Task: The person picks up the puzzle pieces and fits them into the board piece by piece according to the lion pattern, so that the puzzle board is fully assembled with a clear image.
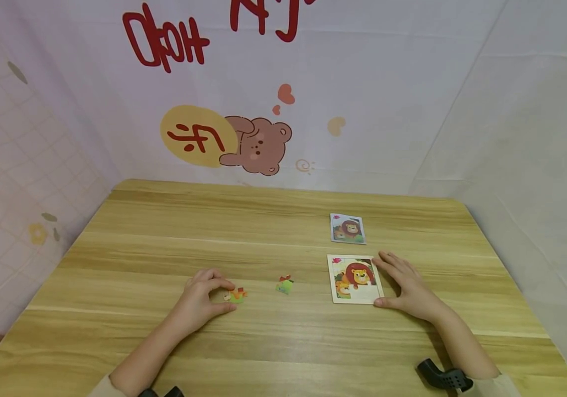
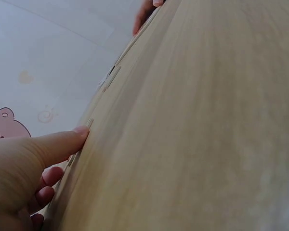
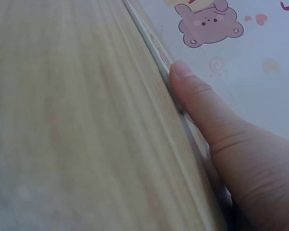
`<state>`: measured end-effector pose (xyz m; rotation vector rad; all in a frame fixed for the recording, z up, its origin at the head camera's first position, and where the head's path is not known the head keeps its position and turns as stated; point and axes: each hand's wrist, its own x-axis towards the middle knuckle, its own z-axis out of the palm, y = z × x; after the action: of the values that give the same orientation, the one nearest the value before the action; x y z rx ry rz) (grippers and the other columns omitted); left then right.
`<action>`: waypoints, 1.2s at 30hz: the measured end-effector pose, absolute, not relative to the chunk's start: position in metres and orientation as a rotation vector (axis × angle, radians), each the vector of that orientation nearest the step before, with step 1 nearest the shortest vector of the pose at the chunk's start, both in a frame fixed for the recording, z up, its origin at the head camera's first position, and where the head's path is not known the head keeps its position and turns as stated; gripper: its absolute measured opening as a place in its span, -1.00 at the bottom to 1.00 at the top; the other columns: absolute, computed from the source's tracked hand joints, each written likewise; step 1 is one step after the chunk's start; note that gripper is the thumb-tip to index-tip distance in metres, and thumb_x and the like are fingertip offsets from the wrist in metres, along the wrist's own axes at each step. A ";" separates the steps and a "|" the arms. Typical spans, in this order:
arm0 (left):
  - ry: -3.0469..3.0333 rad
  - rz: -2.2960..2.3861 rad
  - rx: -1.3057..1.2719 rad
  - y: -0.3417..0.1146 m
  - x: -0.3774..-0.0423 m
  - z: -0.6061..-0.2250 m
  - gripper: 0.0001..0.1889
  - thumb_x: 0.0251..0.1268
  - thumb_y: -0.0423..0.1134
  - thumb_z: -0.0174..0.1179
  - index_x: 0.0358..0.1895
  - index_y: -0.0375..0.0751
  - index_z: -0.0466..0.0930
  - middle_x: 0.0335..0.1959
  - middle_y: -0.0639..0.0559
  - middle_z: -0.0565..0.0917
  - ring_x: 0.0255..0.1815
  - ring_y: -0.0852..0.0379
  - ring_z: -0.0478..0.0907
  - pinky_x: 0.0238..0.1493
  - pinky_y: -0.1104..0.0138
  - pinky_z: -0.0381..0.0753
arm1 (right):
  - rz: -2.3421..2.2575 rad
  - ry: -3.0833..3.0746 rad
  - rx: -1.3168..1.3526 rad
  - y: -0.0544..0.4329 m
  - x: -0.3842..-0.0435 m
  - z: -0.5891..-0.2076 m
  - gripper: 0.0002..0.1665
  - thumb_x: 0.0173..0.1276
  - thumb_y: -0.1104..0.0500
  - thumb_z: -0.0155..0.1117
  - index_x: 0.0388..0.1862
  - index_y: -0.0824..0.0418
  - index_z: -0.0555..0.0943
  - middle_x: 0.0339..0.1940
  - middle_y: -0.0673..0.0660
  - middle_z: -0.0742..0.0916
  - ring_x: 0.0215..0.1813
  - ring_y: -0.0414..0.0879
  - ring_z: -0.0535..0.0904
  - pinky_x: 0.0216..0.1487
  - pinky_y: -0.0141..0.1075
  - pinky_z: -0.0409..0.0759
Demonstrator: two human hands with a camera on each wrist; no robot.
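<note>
My left hand point(image 1: 199, 298) rests on the table with thumb and forefinger at the edges of an orange and green puzzle piece point(image 1: 237, 296). In the left wrist view its thumb point(image 2: 62, 144) points along the tabletop to the piece's thin edge. Another puzzle piece point(image 1: 285, 285), green with red, lies to the right. My right hand point(image 1: 409, 286) grips the right side of a lion puzzle board point(image 1: 341, 300), thumb at the near corner and fingers at the far one. The board's lower right part shows bare. Up close, the right thumb point(image 3: 202, 101) presses the board's edge.
Behind the board lies a small card point(image 1: 347, 229) with the same lion picture. The wooden table point(image 1: 283, 347) ends at a printed white cloth point(image 1: 387, 149) at the back, with more cloth at both sides.
</note>
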<state>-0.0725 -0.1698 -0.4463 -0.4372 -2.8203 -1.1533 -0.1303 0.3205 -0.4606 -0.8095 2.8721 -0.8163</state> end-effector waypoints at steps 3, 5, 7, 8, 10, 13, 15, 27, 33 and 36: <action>-2.827 -1.162 -0.420 -0.169 -0.072 -0.446 -0.63 -0.25 -0.16 0.58 -0.23 0.02 0.72 -0.15 0.18 0.54 0.01 0.06 0.36 0.03 0.04 0.21 | -0.817 2.875 -0.818 0.320 -0.130 -0.460 0.12 0.02 -0.21 0.49 0.49 0.12 0.21 0.49 0.29 0.19 0.48 0.28 -0.07 0.37 0.16 -0.21; -2.819 -1.177 -0.418 -0.169 -0.073 -0.447 -0.63 -0.24 -0.17 0.58 -0.24 0.02 0.72 -0.15 0.18 0.55 0.00 0.06 0.36 0.04 0.03 0.19 | -0.818 2.879 -0.824 0.320 -0.130 -0.460 0.12 0.01 -0.20 0.50 0.48 0.13 0.22 0.49 0.29 0.19 0.48 0.29 -0.07 0.38 0.15 -0.21; -2.798 -1.198 -0.425 -0.168 -0.073 -0.447 -0.64 -0.23 -0.17 0.58 -0.25 0.04 0.72 -0.16 0.21 0.56 0.00 0.08 0.37 0.04 0.03 0.21 | -0.816 2.881 -0.827 0.320 -0.129 -0.460 0.12 0.01 -0.20 0.50 0.48 0.13 0.22 0.48 0.30 0.19 0.48 0.29 -0.07 0.38 0.15 -0.21; -2.782 -1.214 -0.431 -0.168 -0.074 -0.447 -0.65 -0.23 -0.17 0.58 -0.25 0.05 0.72 -0.17 0.23 0.56 0.00 0.09 0.37 0.04 0.04 0.22 | -0.816 2.881 -0.830 0.320 -0.129 -0.460 0.12 0.01 -0.20 0.50 0.48 0.13 0.22 0.48 0.30 0.19 0.48 0.29 -0.07 0.38 0.15 -0.21; -2.740 -1.241 -0.454 -0.166 -0.074 -0.447 -0.64 -0.23 -0.16 0.58 -0.25 0.06 0.72 -0.19 0.27 0.57 -0.03 0.12 0.37 0.02 0.06 0.27 | -0.816 2.880 -0.831 0.320 -0.129 -0.460 0.12 0.02 -0.19 0.50 0.48 0.13 0.22 0.48 0.31 0.19 0.48 0.29 -0.07 0.38 0.15 -0.22; -2.678 -1.258 -0.509 -0.162 -0.075 -0.446 -0.64 -0.25 -0.14 0.59 -0.25 0.04 0.72 -0.22 0.30 0.57 -0.07 0.18 0.39 -0.05 0.14 0.37 | -0.823 2.877 -0.834 0.320 -0.129 -0.460 0.12 0.02 -0.19 0.50 0.48 0.14 0.22 0.48 0.31 0.19 0.48 0.30 -0.07 0.37 0.16 -0.22; -2.646 -1.266 -0.543 -0.158 -0.075 -0.445 -0.63 -0.25 -0.14 0.59 -0.25 0.02 0.72 -0.24 0.30 0.57 -0.11 0.20 0.39 -0.11 0.19 0.41 | -0.824 2.874 -0.833 0.320 -0.129 -0.460 0.12 0.02 -0.19 0.50 0.48 0.14 0.21 0.49 0.30 0.19 0.48 0.29 -0.07 0.38 0.15 -0.22; -2.645 -1.355 -0.608 -0.114 -0.080 -0.445 -0.65 -0.17 -0.13 0.56 -0.21 0.04 0.72 -0.19 0.34 0.53 -0.03 0.20 0.35 -0.04 0.14 0.37 | -0.814 2.874 -0.820 0.319 -0.130 -0.459 0.14 0.00 -0.20 0.51 0.48 0.14 0.22 0.49 0.29 0.19 0.48 0.29 -0.07 0.36 0.18 -0.21; -2.651 -1.398 -0.654 -0.092 -0.084 -0.444 -0.67 -0.13 -0.14 0.55 -0.21 0.00 0.72 -0.23 0.31 0.53 -0.04 0.22 0.32 -0.06 0.18 0.38 | -0.823 2.867 -0.841 0.320 -0.129 -0.460 0.12 0.01 -0.18 0.51 0.49 0.14 0.21 0.49 0.30 0.18 0.48 0.29 -0.08 0.37 0.15 -0.23; -2.639 -1.405 -0.690 -0.083 -0.087 -0.444 -0.67 -0.12 -0.14 0.54 -0.21 -0.04 0.72 -0.23 0.27 0.54 -0.04 0.21 0.33 -0.05 0.17 0.38 | -0.818 2.861 -0.834 0.321 -0.129 -0.460 0.14 0.01 -0.19 0.51 0.49 0.13 0.20 0.50 0.29 0.17 0.49 0.28 -0.09 0.38 0.13 -0.25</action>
<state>-0.0870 -0.0829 -0.4437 -0.6899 -2.6392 -1.4052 -0.1295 0.3211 -0.4596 -0.8344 2.8615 -0.8176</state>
